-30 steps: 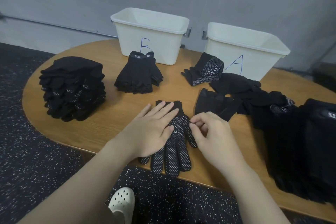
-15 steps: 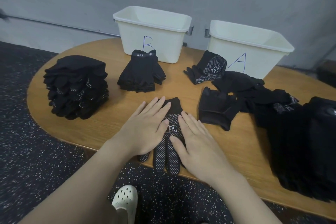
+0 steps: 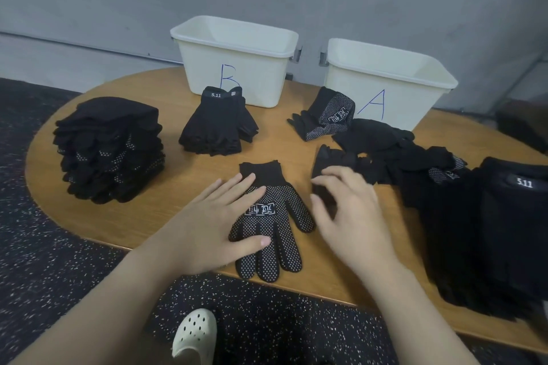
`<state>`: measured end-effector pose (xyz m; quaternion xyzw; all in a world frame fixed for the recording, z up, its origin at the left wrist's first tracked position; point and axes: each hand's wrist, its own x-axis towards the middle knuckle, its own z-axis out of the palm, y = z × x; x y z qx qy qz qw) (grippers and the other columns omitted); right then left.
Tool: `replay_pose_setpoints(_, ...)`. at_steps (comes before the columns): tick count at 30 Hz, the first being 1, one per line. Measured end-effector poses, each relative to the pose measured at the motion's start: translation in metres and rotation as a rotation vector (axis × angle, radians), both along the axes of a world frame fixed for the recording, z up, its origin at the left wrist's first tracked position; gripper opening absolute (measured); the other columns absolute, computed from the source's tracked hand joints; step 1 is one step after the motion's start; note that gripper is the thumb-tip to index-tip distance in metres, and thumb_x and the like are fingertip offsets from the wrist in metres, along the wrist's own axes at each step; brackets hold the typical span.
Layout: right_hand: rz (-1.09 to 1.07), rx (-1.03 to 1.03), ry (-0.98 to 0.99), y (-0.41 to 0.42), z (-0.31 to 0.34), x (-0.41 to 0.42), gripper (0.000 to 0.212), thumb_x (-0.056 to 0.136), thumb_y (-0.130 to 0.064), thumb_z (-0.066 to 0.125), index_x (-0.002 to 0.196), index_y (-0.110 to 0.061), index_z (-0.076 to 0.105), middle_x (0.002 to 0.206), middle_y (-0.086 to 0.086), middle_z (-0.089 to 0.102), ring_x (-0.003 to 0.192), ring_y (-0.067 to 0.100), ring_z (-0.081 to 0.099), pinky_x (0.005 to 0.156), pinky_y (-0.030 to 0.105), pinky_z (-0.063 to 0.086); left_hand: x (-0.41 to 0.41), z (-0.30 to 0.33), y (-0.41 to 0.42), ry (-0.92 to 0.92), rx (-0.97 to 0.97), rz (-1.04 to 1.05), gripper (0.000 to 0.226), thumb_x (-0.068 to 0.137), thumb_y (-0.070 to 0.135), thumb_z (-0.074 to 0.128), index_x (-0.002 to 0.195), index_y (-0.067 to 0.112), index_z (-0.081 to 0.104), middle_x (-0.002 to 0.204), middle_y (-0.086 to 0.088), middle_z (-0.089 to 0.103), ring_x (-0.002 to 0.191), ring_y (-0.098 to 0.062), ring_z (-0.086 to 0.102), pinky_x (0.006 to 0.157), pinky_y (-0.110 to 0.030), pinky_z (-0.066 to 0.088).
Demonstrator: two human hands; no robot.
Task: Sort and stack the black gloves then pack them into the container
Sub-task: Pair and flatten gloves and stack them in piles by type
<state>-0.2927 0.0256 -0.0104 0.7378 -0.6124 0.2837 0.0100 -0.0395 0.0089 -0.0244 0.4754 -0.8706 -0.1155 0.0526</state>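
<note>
Two white bins [image 3: 237, 80], one dotted glove [image 3: 272, 225] under flat left hand [image 3: 213, 225], right hand [image 3: 353, 216] loose, empty.

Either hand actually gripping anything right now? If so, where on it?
Nothing gripped. The left hand lies flat on the dotted glove, pressing its palm side; the right hand hovers open beside it, blurred.

2 bins [image 3: 234, 77], 1 flat dotted glove [image 3: 271, 222], 2 hands [image 3: 207, 228].
</note>
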Motion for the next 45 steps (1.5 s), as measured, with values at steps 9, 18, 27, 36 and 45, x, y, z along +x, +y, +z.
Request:
replay_pose_setpoints(9, -0.080, 0.299, 0.020, -0.014, 0.007, -0.040, 0.060, 0.087, -0.058, 0.070, 0.139, -0.029, 0.060, 0.144, -0.012, 0.054, 0.138, 0.013, 0.045, 0.120, 0.044, 0.031, -0.001, 0.006, -0.012, 0.128, 0.009, 0.012, 0.092, 0.087, 0.084, 0.038, 0.163, 0.040, 0.010, 0.169, 0.023, -0.005, 0.148, 0.012, -0.020, 0.127, -0.029, -0.009)
replay_pose_setpoints(18, -0.033, -0.001, -0.128, -0.030, 0.000, -0.026, 0.012, 0.097, -0.016, 0.068, 0.103, -0.018, 0.078, 0.099, -0.008, 0.073, 0.096, 0.015, 0.067, 0.103, 0.052, 0.049, -0.032, 0.013, -0.017, 0.254, -0.066, -0.007, 0.070, 0.097, 0.065, 0.045, 0.159, 0.035, 0.032, 0.168, 0.019, 0.014, 0.153, 0.007, -0.004, 0.122, -0.018, -0.013)
replay_pose_setpoints(27, 0.001, -0.070, -0.406, -0.034, 0.014, 0.003, 0.017, 0.102, -0.017, 0.061, 0.093, -0.017, 0.075, 0.077, -0.011, 0.069, 0.078, 0.007, 0.062, 0.070, 0.019, 0.046, -0.056, 0.008, -0.015, 0.231, -0.044, -0.058, 0.072, 0.100, 0.064, 0.041, 0.162, 0.031, 0.023, 0.170, 0.011, 0.015, 0.156, -0.002, 0.002, 0.121, -0.018, -0.012)
replay_pose_setpoints(36, 0.021, -0.015, -0.481, -0.047, 0.015, 0.030, 0.024, 0.101, -0.021, 0.061, 0.081, -0.014, 0.071, 0.063, -0.002, 0.061, 0.063, 0.013, 0.054, 0.060, 0.025, 0.042, -0.026, 0.008, -0.017, 0.188, -0.020, -0.064, 0.076, 0.096, 0.064, 0.051, 0.161, 0.031, 0.029, 0.170, 0.016, 0.014, 0.154, 0.003, 0.000, 0.118, -0.013, -0.014)
replay_pose_setpoints(45, 0.098, 0.093, -0.478, -0.036, 0.018, 0.034, 0.016, 0.097, -0.018, 0.066, 0.087, -0.024, 0.077, 0.072, -0.008, 0.068, 0.067, 0.010, 0.059, 0.059, 0.015, 0.040, 0.032, 0.012, -0.005, 0.198, 0.019, -0.001, 0.074, 0.093, 0.058, 0.062, 0.157, 0.037, 0.033, 0.165, 0.028, 0.016, 0.150, 0.013, 0.000, 0.126, -0.020, -0.002)
